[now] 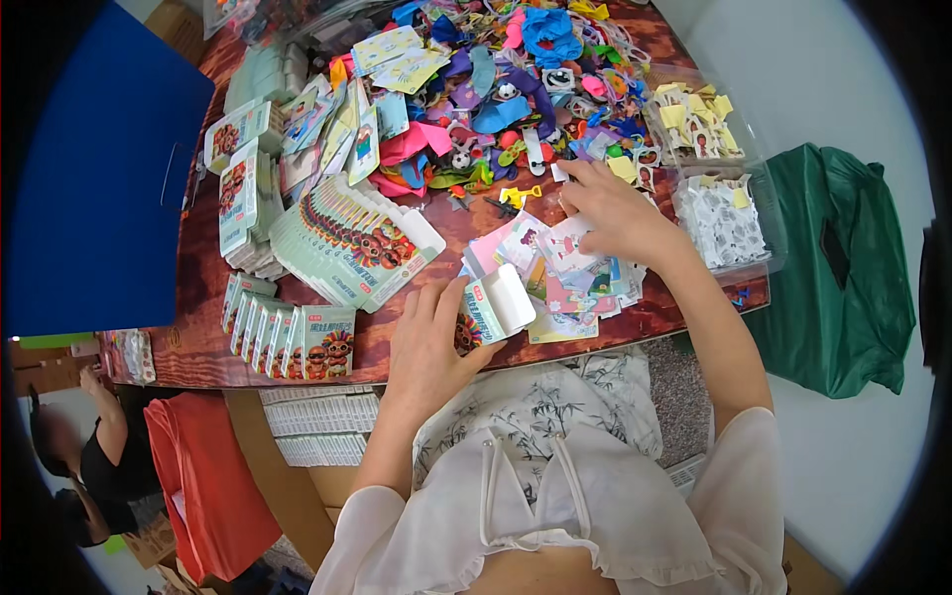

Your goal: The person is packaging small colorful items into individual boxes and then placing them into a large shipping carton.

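One hand, the left [428,339], pinches a cardboard box [486,310]; the right [623,213] spreads over flat cards [567,294].

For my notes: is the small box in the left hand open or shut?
Open: the small box in the left hand shows its white inside.

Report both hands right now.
Left hand: holding a small open box.
Right hand: loosely curled by the toy pile; can't tell whether it grips anything.
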